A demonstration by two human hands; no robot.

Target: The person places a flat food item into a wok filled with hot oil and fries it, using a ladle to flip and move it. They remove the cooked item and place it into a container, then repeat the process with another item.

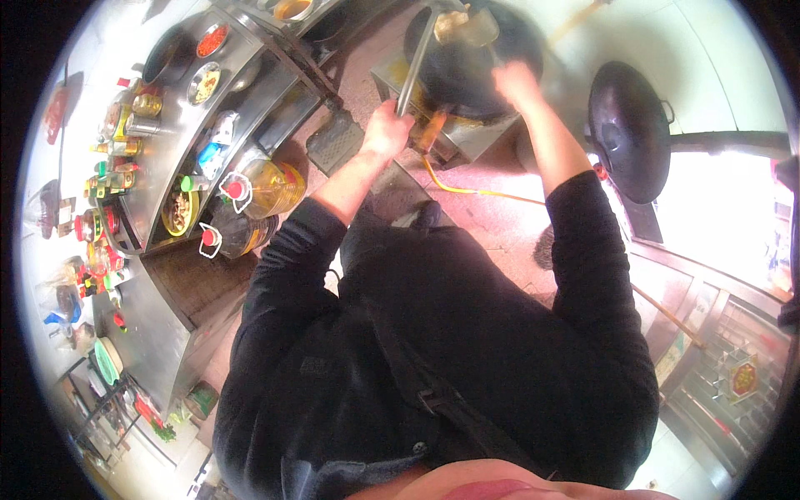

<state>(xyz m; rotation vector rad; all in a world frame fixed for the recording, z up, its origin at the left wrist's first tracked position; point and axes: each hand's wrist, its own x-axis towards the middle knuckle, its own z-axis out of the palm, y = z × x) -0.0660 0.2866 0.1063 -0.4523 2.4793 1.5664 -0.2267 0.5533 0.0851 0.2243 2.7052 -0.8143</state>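
A long metal handle (417, 65) is gripped in my left hand (386, 130). It reaches up to a metal tool at the picture's top edge, whose shape is partly cut off. Over the large dark wok (450, 81), my right hand (517, 86) is blurred, its fingers closed around the thin shaft of a wok spatula (480, 29). The spatula's blade is next to pale brown food (450, 26) at the far side of the wok. The wok sits on a metal stove (465, 140) beyond my feet.
A steel counter (165, 134) at left bears bowls of red chopped food (212, 40) and seasoning bottles (119, 147). Large oil jugs (275, 184) stand beside it. A yellow hose (462, 189) crosses the floor. At right hangs a big dark wok or lid (628, 131).
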